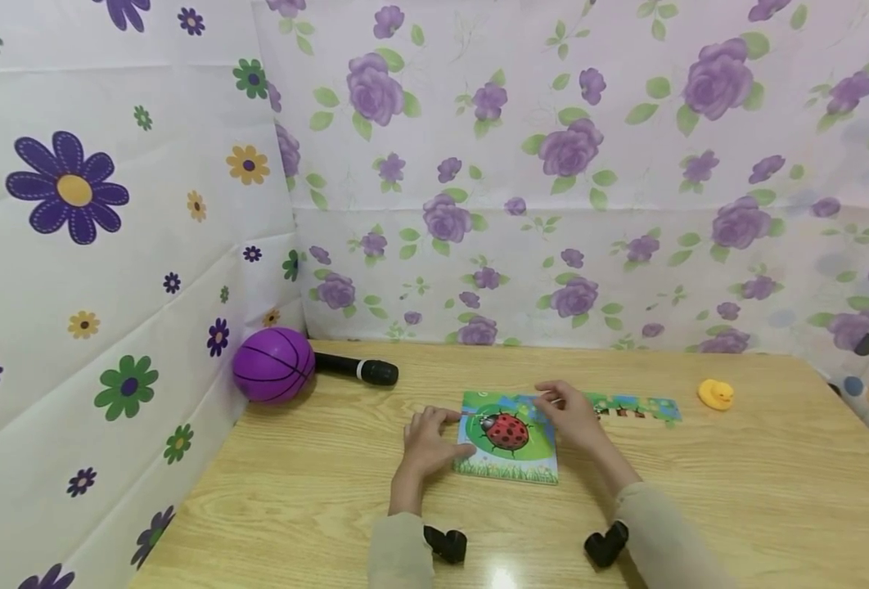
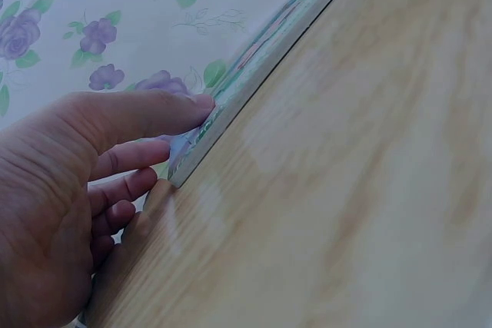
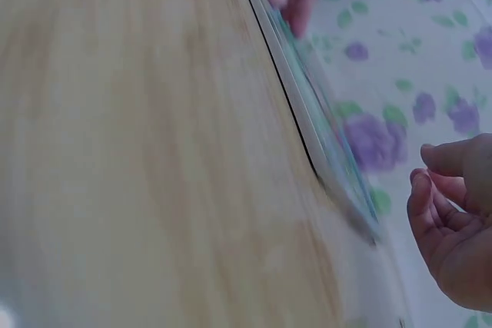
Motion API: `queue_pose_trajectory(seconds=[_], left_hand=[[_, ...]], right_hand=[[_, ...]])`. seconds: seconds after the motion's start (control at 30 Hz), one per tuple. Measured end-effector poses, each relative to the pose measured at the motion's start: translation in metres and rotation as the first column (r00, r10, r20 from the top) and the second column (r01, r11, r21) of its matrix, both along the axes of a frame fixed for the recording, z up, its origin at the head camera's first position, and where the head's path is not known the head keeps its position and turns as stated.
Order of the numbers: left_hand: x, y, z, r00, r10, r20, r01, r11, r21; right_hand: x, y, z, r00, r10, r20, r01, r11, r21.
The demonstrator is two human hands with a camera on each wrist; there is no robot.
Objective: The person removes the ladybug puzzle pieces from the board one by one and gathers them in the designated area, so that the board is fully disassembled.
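Observation:
A jigsaw puzzle board [image 1: 506, 458] with a red, black-spotted ladybug on a green and blue ground lies flat on the table. My left hand [image 1: 427, 446] rests at its left side, the thumb touching the board; in the left wrist view this thumb lies on the top near a corner of the board [image 2: 231, 105]. Over the upper right part of the board, my right hand [image 1: 573, 415] hovers with bent fingers. In the right wrist view the right hand [image 3: 457, 220] is apart from the board's edge [image 3: 300, 105], thumb and index fingertips close together with nothing visible between them.
Right of the board lies a colourful printed strip [image 1: 637, 407], partly behind my right hand. A yellow rubber duck [image 1: 716, 394] stands farther right. A purple ball [image 1: 274, 366] and a black microphone [image 1: 357, 369] are at the back left, near floral cloth walls [image 1: 479, 164].

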State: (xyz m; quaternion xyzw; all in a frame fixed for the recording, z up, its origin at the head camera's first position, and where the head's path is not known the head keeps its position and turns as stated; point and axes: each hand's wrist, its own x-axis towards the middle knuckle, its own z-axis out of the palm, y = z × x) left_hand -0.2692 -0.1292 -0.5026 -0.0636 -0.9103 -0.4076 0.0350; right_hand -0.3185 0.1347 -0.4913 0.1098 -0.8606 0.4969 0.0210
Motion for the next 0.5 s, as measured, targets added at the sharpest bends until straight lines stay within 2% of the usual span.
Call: queue_pose_trajectory(seconds=[0.23, 0.4, 0.5], left_hand=[[0.000, 0.001, 0.001, 1.000, 0.010, 0.001, -0.010, 1.000, -0.013], [0.000, 0.001, 0.002, 1.000, 0.008, 0.006, -0.008, 1.000, -0.013], [0.000, 0.000, 0.002, 1.000, 0.010, 0.011, -0.010, 1.000, -0.021]], right_hand=[[0.007, -0.048, -0.001, 0.994, 0.092, 0.053, -0.091, 0.995, -0.036], [0.012, -0.059, -0.001, 0.983, 0.150, 0.103, -0.154, 0.987, 0.035], [0.013, -0.061, -0.002, 0.977, 0.187, 0.101, -0.196, 0.977, 0.089]])
